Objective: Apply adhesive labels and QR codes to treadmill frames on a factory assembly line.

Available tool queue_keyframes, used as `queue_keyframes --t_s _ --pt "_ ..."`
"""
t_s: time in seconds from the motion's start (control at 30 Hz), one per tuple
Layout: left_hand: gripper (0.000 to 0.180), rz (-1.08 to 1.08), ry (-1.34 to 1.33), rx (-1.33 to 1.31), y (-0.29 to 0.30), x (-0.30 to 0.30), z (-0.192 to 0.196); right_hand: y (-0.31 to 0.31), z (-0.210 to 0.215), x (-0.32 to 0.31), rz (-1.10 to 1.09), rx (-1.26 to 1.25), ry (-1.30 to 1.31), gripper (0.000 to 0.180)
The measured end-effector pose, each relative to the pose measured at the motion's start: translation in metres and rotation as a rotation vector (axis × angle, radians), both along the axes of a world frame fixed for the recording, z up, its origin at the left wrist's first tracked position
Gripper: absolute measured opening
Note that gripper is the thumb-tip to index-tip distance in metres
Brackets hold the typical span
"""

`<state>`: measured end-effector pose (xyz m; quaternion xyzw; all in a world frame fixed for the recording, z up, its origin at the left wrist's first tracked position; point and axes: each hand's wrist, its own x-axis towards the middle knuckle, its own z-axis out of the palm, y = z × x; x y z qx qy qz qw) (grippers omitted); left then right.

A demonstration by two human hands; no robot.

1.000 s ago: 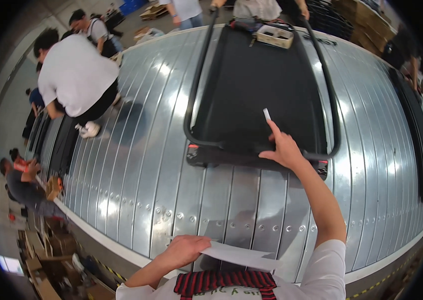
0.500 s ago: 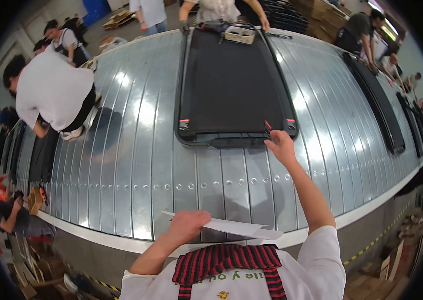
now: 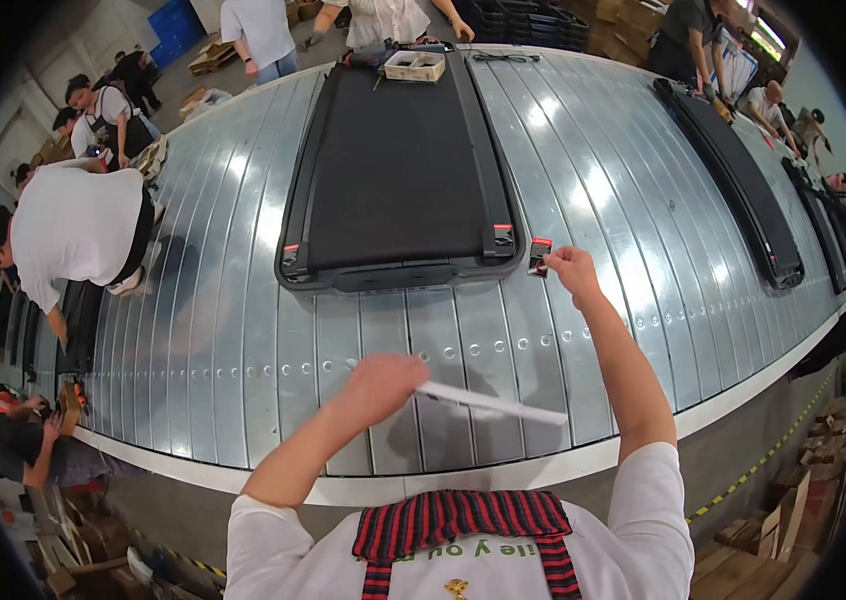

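A flat black treadmill deck [image 3: 398, 160] lies on the slatted metal line, its near end toward me. Small black labels with red tops sit on both near corners, a left label [image 3: 290, 255] and a right label [image 3: 503, 236]. Just off the right corner, my right hand [image 3: 573, 272] pinches a similar red-and-black label [image 3: 540, 256] between thumb and fingers. My left hand [image 3: 383, 388] is closed on a white paper strip [image 3: 493, 403], seen nearly edge-on over the line's near part. The fingertips of the left hand are partly hidden.
An open box [image 3: 415, 66] of small parts rests on the deck's far end, by a person [image 3: 388, 20] across the line. More black decks [image 3: 733, 185] lie to the right. At left a person in white [image 3: 78, 225] bends over the line.
The deck has shifted left in view. My right hand with the label is now beside its right corner instead of over the near edge. My left hand has risen forward with the paper strip.
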<state>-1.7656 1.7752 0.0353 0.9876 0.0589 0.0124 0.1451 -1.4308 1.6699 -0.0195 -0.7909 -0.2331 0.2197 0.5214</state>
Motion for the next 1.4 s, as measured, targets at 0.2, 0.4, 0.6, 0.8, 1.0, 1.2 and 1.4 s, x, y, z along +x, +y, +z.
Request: queue_keyframes --t_s 0.2,0.4,0.6,0.8,1.0,1.2,1.4 --pt "0.005 -0.077 -0.130 0.135 0.029 0.093 -0.006 0.020 -0.001 0.052 0.024 0.029 0.122 0.016" --pt "0.008 -0.134 0.025 0.204 0.074 0.175 -0.019 0.068 -0.011 0.084 0.099 0.089 0.310 0.014" --pt "0.005 -0.145 -0.099 0.223 0.117 0.232 -0.063 0.117 -0.032 0.110 0.250 0.024 0.497 0.012" --pt "0.009 -0.140 0.115 0.070 0.137 0.259 -0.090 0.141 -0.057 0.118 0.285 -0.083 0.540 0.013" --pt "0.011 -0.186 0.159 0.059 0.139 0.267 -0.083 0.142 -0.063 0.121 0.248 -0.105 0.478 0.013" --pt "0.012 -0.196 0.187 0.069 0.139 0.269 -0.085 0.141 -0.061 0.120 0.188 -0.126 0.478 0.012" --pt "0.013 -0.195 0.195 0.060 0.139 0.270 -0.082 0.141 -0.058 0.118 0.186 -0.107 0.494 0.011"
